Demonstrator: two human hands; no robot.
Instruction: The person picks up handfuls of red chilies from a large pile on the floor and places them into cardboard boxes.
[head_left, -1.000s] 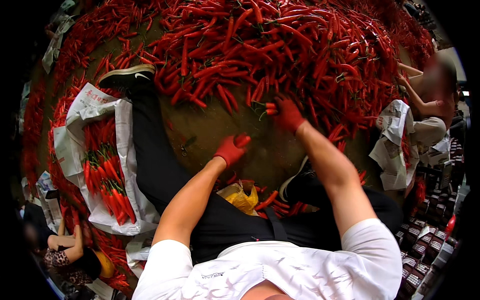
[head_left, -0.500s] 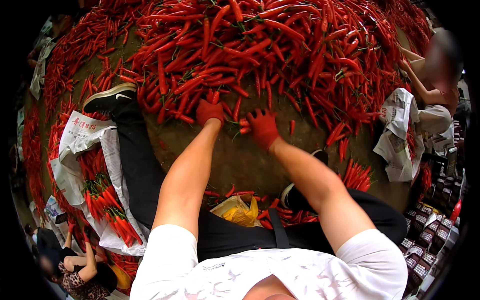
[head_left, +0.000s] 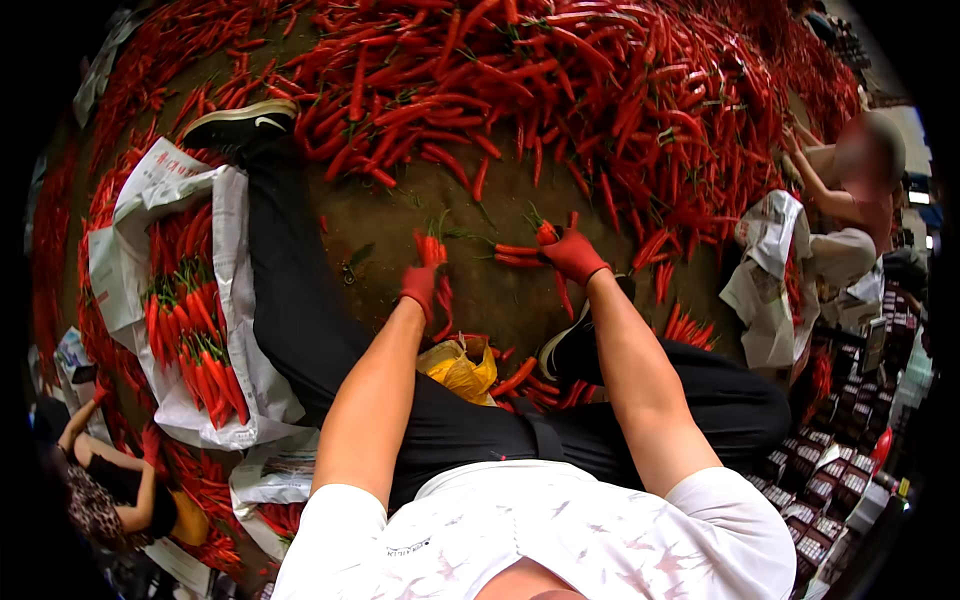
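Note:
Both of my hands wear red gloves. My left hand (head_left: 420, 288) is closed around a few red chili peppers (head_left: 432, 250), their green stems pointing away from me. To its right, my right hand (head_left: 575, 256) grips red chili peppers (head_left: 546, 232) near its fingertips, with one finger sticking up. A couple of loose chili peppers (head_left: 516, 256) lie on the floor against the inner side of that hand. Beyond both hands spreads a large heap of red chili peppers (head_left: 610, 110).
Beside my left leg, newspaper (head_left: 232, 240) wraps stacked chili bundles (head_left: 195, 340). A yellow bag (head_left: 460, 372) sits between my legs near more peppers. Co-workers sit at right (head_left: 840, 185) and lower left (head_left: 120, 480). Dark patterned crates or trays (head_left: 820, 480) stand at lower right.
Both hands have drawn back from the heap and moved farther apart. Chili peppers now show in each hand. The whole view has shifted slightly.

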